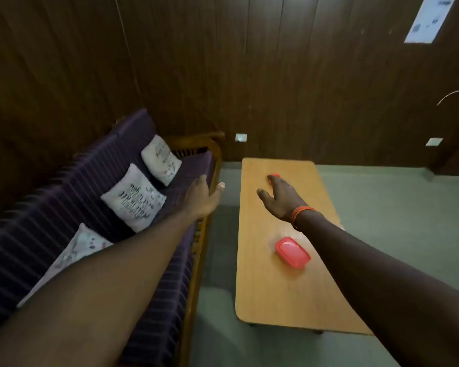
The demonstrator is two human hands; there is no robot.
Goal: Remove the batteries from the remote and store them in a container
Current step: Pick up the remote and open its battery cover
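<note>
A red plastic container [292, 251] with its lid on sits on the low wooden table [265, 292], near the middle. My right hand [281, 198] reaches out over the far half of the table, fingers spread, palm down. A small red object [275, 175] peeks out just beyond its fingertips; most of it is hidden by the hand. My left hand [203, 197] is stretched forward over the sofa's edge, open and holding nothing. I cannot make out a remote.
A purple striped sofa [96, 197] with a wooden frame runs along the left, carrying three pale cushions [134, 198]. A strip of grey floor [217, 260] separates it from the table. Dark wood panelling forms the wall behind.
</note>
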